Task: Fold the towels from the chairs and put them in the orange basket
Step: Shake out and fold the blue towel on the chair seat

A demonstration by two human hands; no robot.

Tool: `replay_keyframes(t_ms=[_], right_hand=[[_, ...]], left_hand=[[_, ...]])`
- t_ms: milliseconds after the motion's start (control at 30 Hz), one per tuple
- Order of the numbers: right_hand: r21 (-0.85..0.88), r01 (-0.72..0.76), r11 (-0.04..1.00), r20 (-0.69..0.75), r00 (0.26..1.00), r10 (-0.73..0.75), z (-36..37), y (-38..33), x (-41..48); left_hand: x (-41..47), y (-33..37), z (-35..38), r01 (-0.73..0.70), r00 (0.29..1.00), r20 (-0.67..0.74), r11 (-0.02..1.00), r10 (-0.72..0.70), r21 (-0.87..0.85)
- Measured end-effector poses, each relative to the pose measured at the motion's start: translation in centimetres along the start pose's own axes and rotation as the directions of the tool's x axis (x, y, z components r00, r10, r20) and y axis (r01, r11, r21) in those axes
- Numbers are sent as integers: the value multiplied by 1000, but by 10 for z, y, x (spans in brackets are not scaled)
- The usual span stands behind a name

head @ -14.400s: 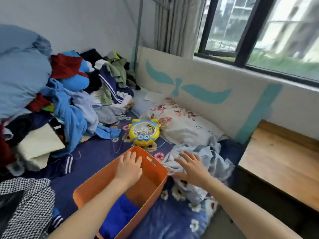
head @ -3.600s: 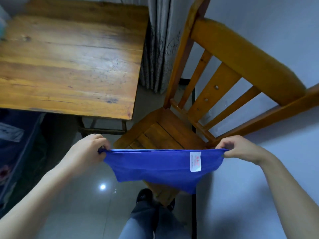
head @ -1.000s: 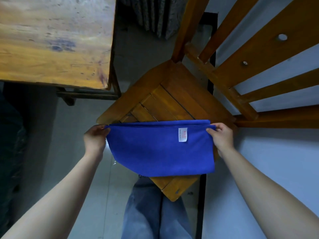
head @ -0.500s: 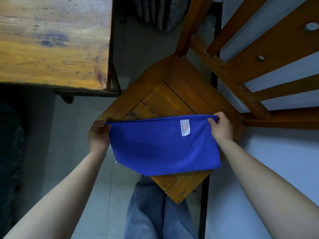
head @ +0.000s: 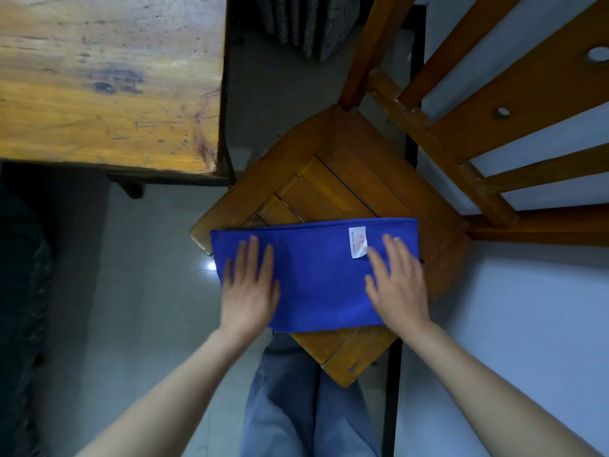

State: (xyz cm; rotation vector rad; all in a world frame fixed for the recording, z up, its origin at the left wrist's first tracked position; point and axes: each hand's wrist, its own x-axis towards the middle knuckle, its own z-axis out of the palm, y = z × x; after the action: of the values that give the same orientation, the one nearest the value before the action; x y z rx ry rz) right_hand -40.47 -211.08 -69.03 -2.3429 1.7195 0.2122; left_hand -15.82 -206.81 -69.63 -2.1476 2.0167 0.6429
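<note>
The blue towel (head: 316,275) lies as a flat folded rectangle across the front part of the wooden chair (head: 346,186) seat, its left end overhanging the seat's edge, a white label (head: 358,242) showing near its upper right. The left hand (head: 250,285) rests palm down on the towel's left part and the right hand (head: 397,285) on its right part, fingers of both straight and spread, pressing rather than gripping anything. Judging from this, one fold is made and is being smoothed (more folds probably remain). The orange basket is not in view, so carrying the towel to it is not yet done. A wooden table (head: 108,80) stands just beside the chair.
</note>
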Motion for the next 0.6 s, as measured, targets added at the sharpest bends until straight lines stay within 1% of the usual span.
replay_keyframes(t_ms=[33,100,167,233,267,367,433,467,500,533,567,600], right_hand=[[-35,39,999,92,995,-35,9,-3,-8],[-68,-11,998,260,965,28,19,0,-15],[-85,-52,995,338,938,78,26,12,-14],[-80,-85,993,326,939,107,25,23,-10],[-66,-147,987,299,941,160,25,30,-9],[-10,-370,929,293,887,356,21,49,-12],[36,-493,869,308,833,460,18,58,-18],[81,-579,811,322,786,528,16,61,-21],[145,-674,725,333,723,605,16,63,-24],[232,-756,613,347,653,673,18,67,-26],[338,-813,473,382,578,721,19,68,-27],[454,-831,321,429,520,739,23,72,-29]], left_hand=[[-5,7,7,-37,997,76,998,34,40],[-8,14,16,-18,976,216,996,0,83],[-5,13,19,-18,954,300,993,-19,120],[-1,9,18,-55,940,341,987,0,149],[2,7,17,-64,942,337,985,8,157],[9,11,15,-72,961,273,989,35,127],[14,22,13,-71,952,304,990,30,125],[18,29,11,-69,945,326,990,25,126],[22,37,9,-79,941,338,990,34,121],[28,45,7,-100,938,343,988,55,116],[33,52,6,-125,937,341,986,81,111],[38,57,4,-147,935,339,984,103,105]])
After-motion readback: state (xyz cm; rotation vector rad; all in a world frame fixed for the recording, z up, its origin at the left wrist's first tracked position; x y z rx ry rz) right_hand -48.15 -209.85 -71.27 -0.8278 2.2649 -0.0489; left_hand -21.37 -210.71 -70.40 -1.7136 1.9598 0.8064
